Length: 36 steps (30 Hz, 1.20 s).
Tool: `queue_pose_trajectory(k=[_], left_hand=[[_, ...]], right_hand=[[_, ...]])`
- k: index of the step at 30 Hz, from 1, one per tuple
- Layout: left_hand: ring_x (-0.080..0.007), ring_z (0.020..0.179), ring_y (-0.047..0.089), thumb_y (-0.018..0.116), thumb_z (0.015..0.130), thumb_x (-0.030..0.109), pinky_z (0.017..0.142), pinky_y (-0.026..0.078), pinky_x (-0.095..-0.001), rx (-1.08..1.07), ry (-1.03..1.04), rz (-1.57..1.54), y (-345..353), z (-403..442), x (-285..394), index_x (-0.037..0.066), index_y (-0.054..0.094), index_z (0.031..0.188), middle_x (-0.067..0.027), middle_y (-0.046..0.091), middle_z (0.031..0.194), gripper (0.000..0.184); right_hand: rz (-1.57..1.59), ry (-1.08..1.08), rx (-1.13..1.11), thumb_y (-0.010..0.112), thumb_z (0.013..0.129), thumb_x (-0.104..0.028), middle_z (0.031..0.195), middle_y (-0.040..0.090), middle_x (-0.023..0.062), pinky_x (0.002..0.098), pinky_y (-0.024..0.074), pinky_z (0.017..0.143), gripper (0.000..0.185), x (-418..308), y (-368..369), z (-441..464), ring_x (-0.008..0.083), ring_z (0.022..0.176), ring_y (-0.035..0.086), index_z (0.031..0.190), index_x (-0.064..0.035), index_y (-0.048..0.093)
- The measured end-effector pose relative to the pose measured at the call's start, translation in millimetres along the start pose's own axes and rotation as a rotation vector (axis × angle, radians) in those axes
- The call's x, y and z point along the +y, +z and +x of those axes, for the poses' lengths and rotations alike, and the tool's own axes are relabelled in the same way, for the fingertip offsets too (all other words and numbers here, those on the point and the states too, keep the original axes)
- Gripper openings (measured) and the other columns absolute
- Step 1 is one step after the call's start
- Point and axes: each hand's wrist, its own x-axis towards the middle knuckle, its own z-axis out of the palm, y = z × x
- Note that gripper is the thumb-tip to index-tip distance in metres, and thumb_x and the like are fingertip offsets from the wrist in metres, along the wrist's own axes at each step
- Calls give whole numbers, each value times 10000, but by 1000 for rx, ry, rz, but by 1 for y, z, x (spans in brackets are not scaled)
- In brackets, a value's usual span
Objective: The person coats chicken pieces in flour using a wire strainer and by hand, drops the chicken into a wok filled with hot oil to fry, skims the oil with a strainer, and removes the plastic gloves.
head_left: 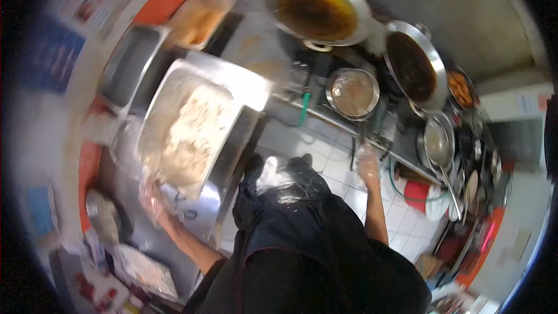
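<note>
Your left hand, in clear plastic, is at the lower-left corner of the big rectangular silver metal tray, left of centre in the frame; can't tell if it's gripping or just resting there; your right hand, also plastic-covered, is below the round silver metal pan right of centre, grip unclear too; tray's probably stiff and heavyish, its pale floury mix soft and loose; plastic might slip, so I'd hold opposite rims.
</note>
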Motion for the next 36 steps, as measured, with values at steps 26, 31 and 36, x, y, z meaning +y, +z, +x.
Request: queue_pose_trajectory(k=[26,31,36], left_hand=[[-92,749,544,688,886,176,683,452,-264,381,-482,-514,6,-67,50,3,609,974,-29,619,839,209],[-117,822,565,701,873,173,757,461,-285,456,-723,-333,26,-88,58,-3,614,1032,-57,637,907,253],[-134,896,578,696,873,174,806,461,-301,589,-609,-389,50,-86,62,-9,610,1069,-76,646,991,282]], right_hand=[[-963,-1256,-828,741,737,-451,1490,229,317,462,380,1054,907,-497,142,-12,486,1280,411,1490,-262,273],[-1033,-1411,-849,607,798,-385,1429,292,378,443,437,995,806,-489,160,18,497,1179,504,1497,-182,262],[-903,-1445,-806,553,837,-284,1217,537,352,448,433,988,623,-478,151,27,436,1121,562,1403,-70,403]])
